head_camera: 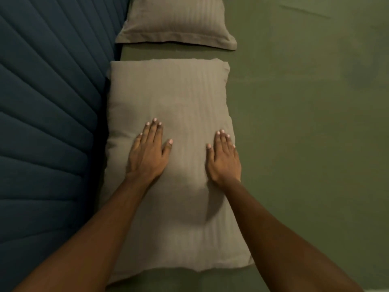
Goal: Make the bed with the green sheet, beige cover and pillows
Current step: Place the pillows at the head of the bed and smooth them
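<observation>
Dim, soft-focus, muted colours, wide-angle edge bending

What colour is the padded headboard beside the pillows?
Dark blue-teal, with stitched ribs. The headboard shows best in the head view, on the left.
</observation>
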